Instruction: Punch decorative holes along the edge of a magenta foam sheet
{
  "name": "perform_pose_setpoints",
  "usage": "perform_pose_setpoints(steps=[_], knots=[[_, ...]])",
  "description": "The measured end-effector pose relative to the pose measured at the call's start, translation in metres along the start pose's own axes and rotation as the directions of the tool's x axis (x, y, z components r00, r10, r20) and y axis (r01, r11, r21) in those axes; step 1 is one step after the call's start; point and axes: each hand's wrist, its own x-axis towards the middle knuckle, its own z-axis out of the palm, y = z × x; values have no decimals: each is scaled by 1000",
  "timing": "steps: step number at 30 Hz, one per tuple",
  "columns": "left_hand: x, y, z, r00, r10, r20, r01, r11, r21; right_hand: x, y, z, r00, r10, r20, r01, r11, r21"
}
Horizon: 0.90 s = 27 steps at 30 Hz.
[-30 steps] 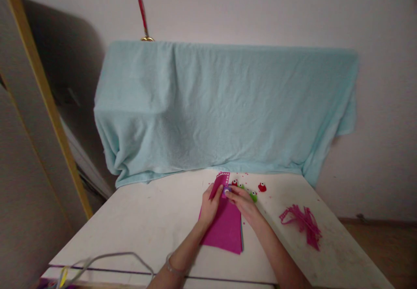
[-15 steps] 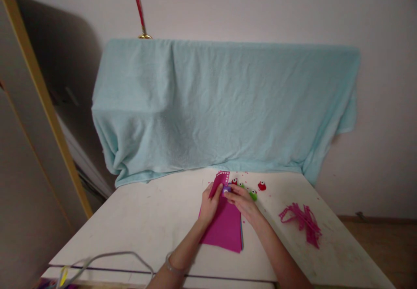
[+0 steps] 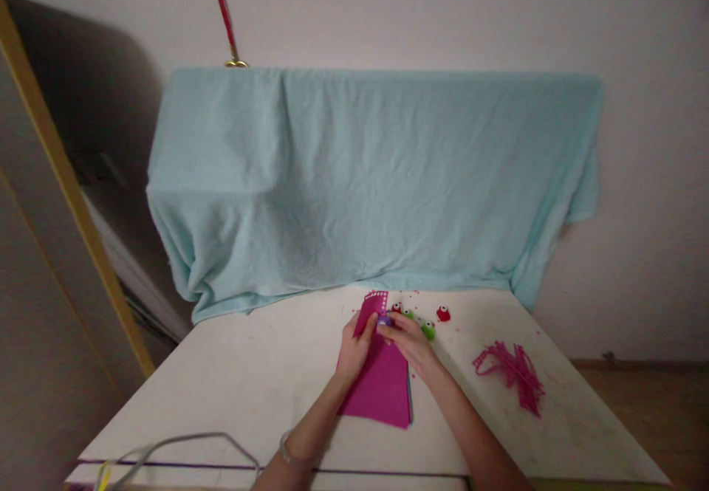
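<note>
My left hand (image 3: 354,343) grips a magenta sheet of paper (image 3: 368,314) by its left side, thumb on top. Small white-looking holes run along the sheet's top and right edges. In my right hand (image 3: 407,340) is a small purple craft punch (image 3: 383,322), pinched between the fingers at the sheet's right edge. Under both hands lies a stack of coloured paper (image 3: 377,395), with magenta on top and blue showing at its right edge. Just beyond my right hand sit green punches with eye-like knobs (image 3: 428,330) and a red one (image 3: 396,308), partly hidden.
Another red punch (image 3: 442,314) stands farther right. A heap of punched magenta strips (image 3: 512,373) lies on the right of the white table (image 3: 233,380), and tiny magenta bits are scattered about. A grey cable (image 3: 193,435) curves near the front left. A light-blue towel (image 3: 388,181) hangs behind.
The whole view has shifted slightly left. Both hands keep their hold on the paper and the punch, with hardly any movement between them.
</note>
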Motion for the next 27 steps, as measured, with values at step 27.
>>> perform_pose_setpoints(steps=[27], knots=[[-3,4,2,996,-87,19,87,996,-7,-8,-14,7,995,-65,-71,56,991,-123]])
